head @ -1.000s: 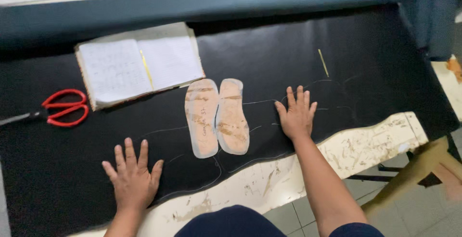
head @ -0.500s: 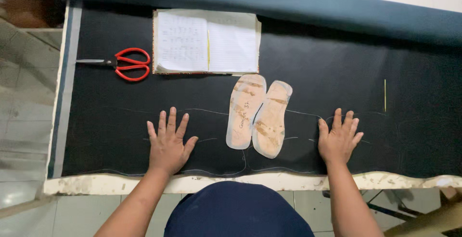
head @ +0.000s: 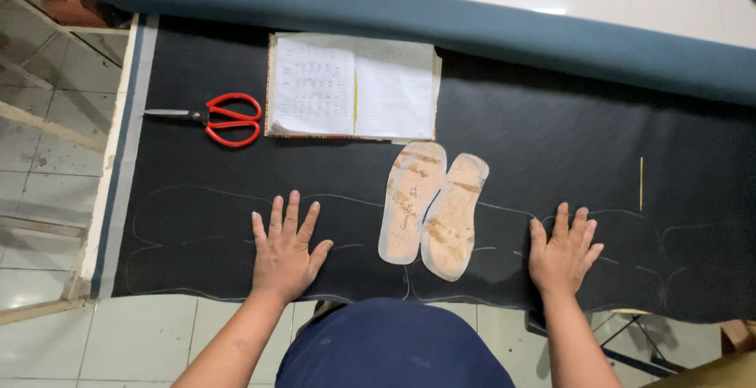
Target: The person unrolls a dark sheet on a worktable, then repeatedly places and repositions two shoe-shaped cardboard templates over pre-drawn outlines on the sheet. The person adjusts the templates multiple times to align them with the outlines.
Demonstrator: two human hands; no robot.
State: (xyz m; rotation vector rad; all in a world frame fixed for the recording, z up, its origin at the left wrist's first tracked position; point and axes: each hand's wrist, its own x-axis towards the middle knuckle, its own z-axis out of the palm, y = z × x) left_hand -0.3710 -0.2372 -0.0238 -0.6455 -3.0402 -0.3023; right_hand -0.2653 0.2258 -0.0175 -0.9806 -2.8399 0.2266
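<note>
Flat: both hands' fingers spread on black fabric [head: 551,144]; insole patterns [head: 431,203] between, untouched.

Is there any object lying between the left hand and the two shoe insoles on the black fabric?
No, nothing visible. The left hand lies flat on the black fabric, and only bare fabric with chalk lines separates it from the two insoles. The red scissors and open notebook lie farther up, out of the way.
</note>
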